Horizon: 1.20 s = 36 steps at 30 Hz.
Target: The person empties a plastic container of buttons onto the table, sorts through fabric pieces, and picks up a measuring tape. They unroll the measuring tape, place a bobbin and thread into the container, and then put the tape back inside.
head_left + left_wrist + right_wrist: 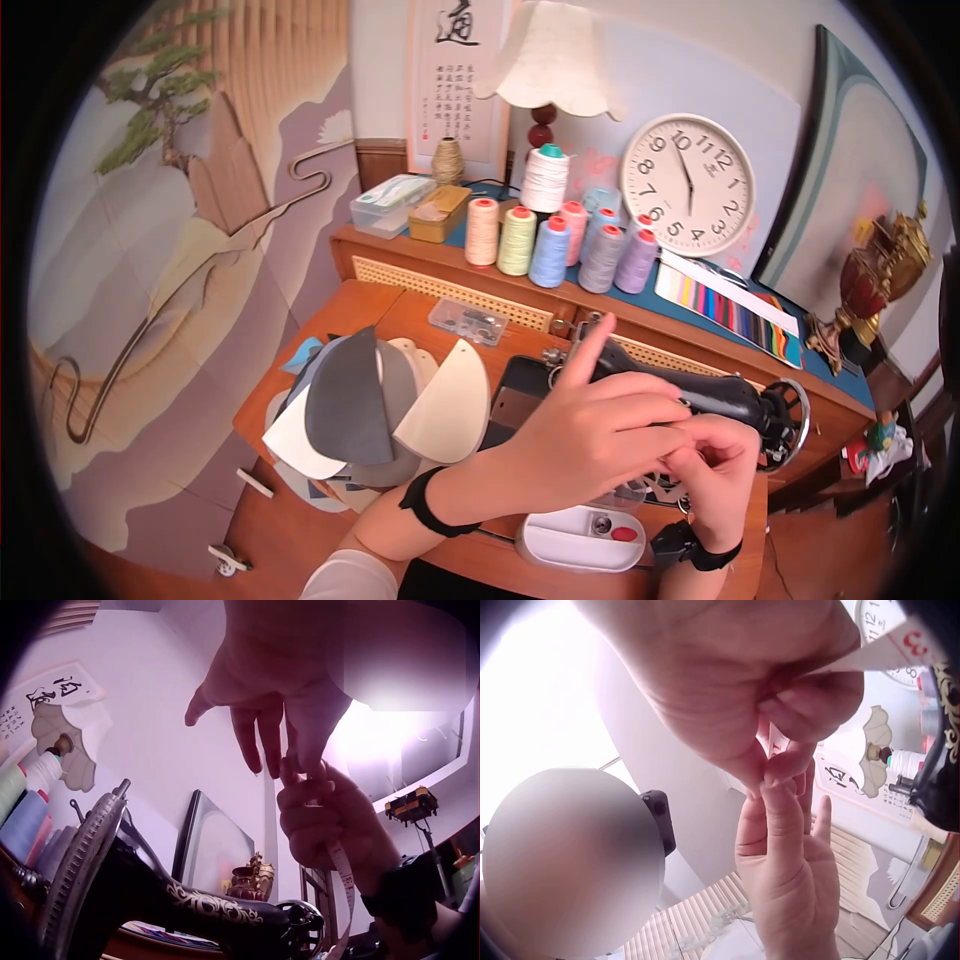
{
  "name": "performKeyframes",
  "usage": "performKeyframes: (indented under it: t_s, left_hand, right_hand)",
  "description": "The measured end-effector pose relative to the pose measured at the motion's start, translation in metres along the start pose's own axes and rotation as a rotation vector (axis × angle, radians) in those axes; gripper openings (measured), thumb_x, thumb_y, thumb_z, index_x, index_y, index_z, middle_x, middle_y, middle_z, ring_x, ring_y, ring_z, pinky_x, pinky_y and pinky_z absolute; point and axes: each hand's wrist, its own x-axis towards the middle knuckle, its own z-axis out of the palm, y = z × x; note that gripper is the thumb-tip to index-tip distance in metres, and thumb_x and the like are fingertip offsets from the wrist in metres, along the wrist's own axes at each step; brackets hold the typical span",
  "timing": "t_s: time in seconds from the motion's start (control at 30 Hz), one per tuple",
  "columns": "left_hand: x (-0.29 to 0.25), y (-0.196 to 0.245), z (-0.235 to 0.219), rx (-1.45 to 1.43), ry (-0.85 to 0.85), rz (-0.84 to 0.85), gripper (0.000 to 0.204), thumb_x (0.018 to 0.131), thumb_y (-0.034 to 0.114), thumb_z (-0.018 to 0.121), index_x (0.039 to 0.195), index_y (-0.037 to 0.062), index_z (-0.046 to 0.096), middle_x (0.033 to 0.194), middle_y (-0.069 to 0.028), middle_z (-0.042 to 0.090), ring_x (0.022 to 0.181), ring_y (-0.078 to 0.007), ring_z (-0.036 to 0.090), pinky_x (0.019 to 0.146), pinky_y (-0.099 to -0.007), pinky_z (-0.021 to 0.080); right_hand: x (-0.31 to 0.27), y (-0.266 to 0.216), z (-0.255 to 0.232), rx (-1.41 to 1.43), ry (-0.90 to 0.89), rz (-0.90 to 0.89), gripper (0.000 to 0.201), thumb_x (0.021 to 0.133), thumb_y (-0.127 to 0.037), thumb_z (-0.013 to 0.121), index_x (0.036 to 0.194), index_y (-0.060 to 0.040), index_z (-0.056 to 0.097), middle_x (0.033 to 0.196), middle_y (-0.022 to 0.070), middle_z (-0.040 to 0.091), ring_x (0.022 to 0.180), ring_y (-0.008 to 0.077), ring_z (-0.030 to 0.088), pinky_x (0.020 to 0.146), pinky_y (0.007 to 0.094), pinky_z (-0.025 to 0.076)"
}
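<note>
Both hands meet fingertip to fingertip in front of the black sewing machine (715, 392). My right hand (722, 462) curls its fingers around a white measuring tape (345, 876), whose tail hangs below that hand in the left wrist view. A small piece of the tape also shows between the two hands in the right wrist view. Thumb and index finger of my left hand (595, 435) pinch at the tape by the right fingertips, while its other fingers spread out. The tape's pinched end is hidden by the fingers.
Curved grey and cream fabric pieces (350, 400) are piled at the table's left. Below the hands sits a white tray (560, 545) with small items. Several thread cones (550, 250), a clock (688, 185) and a lamp (552, 60) stand behind. A clear box (468, 320) lies near the ledge.
</note>
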Motion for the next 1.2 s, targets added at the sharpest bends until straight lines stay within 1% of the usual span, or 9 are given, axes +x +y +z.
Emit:
performKeyframes:
  t_s: [0.17,0.33,0.43,0.63,0.77,0.8,0.87,0.97,1.2]
  left_hand:
    - [0.002,0.005,-0.004,0.107,-0.001,0.008,0.009,0.078,0.014,0.070,0.087,0.0118,0.072,0.097,0.0020,0.069,0.097,-0.0134,0.065,0.111,-0.0589,0.018]
    - [0.005,0.002,-0.004,-0.129,-0.010,-0.067,0.016,0.069,0.006,0.077,0.082,0.0143,0.072,0.094,-0.0006,0.071,0.100,-0.0226,0.065,0.112,-0.0548,0.019]
    - [0.007,0.002,-0.005,-0.380,-0.050,-0.173,0.016,0.069,0.007,0.079,0.083,0.0134,0.073,0.096,-0.0049,0.070,0.111,-0.0299,0.059,0.107,-0.0527,0.029]
    - [-0.002,0.002,0.019,-0.919,0.045,-0.281,0.030,0.060,0.003,0.083,0.087,0.0130,0.075,0.106,-0.0102,0.066,0.119,-0.0338,0.051,0.105,-0.0504,0.033]
    - [-0.001,0.005,0.023,-1.033,0.071,-0.326,0.032,0.061,0.005,0.083,0.090,0.0141,0.075,0.103,-0.0074,0.065,0.118,-0.0317,0.052,0.105,-0.0520,0.032]
    - [-0.001,0.004,0.020,-1.023,0.075,-0.333,0.032,0.061,0.005,0.083,0.090,0.0141,0.075,0.103,-0.0074,0.065,0.118,-0.0317,0.052,0.105,-0.0520,0.032]
    - [0.002,0.000,0.008,-0.330,0.002,-0.225,0.025,0.066,0.011,0.081,0.089,0.0167,0.075,0.099,-0.0005,0.066,0.113,-0.0265,0.056,0.108,-0.0570,0.025]
    - [0.007,0.004,-0.004,-0.008,-0.040,-0.097,0.016,0.070,0.014,0.077,0.084,0.0159,0.072,0.090,0.0022,0.067,0.107,-0.0250,0.060,0.110,-0.0611,0.018]
    - [0.005,0.003,-0.002,0.063,0.002,-0.080,0.016,0.068,0.008,0.075,0.081,0.0161,0.071,0.089,0.0045,0.068,0.102,-0.0213,0.062,0.111,-0.0610,0.016]
  right_hand:
    - [0.000,0.000,0.001,-0.004,-0.006,-0.040,0.021,0.074,-0.002,0.078,0.093,0.0027,0.069,0.078,0.0024,0.065,0.066,0.0025,0.053,0.056,0.0161,0.040]
    - [0.002,-0.003,-0.006,0.054,-0.123,-0.036,0.016,0.076,0.000,0.075,0.092,0.0003,0.071,0.072,0.0001,0.066,0.064,0.0016,0.054,0.057,0.0172,0.042]
    - [0.003,-0.009,-0.008,0.121,-0.213,-0.041,0.017,0.079,0.001,0.071,0.096,0.0014,0.071,0.080,0.0045,0.070,0.072,0.0044,0.060,0.064,0.0188,0.048]
    - [0.004,0.002,-0.012,0.382,-0.308,0.050,0.016,0.081,0.000,0.070,0.097,0.0016,0.070,0.083,0.0065,0.070,0.072,0.0050,0.061,0.062,0.0185,0.048]
    - [0.006,-0.001,-0.013,0.476,-0.483,0.127,0.012,0.084,-0.002,0.068,0.095,0.0009,0.070,0.083,0.0036,0.069,0.067,0.0029,0.058,0.057,0.0172,0.045]
    - [0.004,-0.007,-0.011,0.399,-0.360,0.150,0.013,0.084,-0.003,0.068,0.096,0.0011,0.070,0.083,0.0032,0.069,0.066,0.0025,0.057,0.057,0.0170,0.044]
    - [0.003,-0.004,-0.008,0.261,-0.177,0.097,0.014,0.084,-0.003,0.068,0.098,0.0016,0.069,0.084,0.0032,0.069,0.066,0.0018,0.056,0.057,0.0167,0.043]
    - [0.005,-0.003,-0.007,0.048,-0.092,0.030,0.016,0.082,-0.003,0.071,0.098,-0.0001,0.070,0.071,-0.0022,0.064,0.061,-0.0009,0.049,0.053,0.0161,0.038]
    - [0.005,-0.002,-0.002,0.059,-0.060,0.004,0.017,0.079,-0.002,0.073,0.095,0.0001,0.071,0.074,-0.0003,0.066,0.063,-0.0001,0.051,0.054,0.0166,0.041]
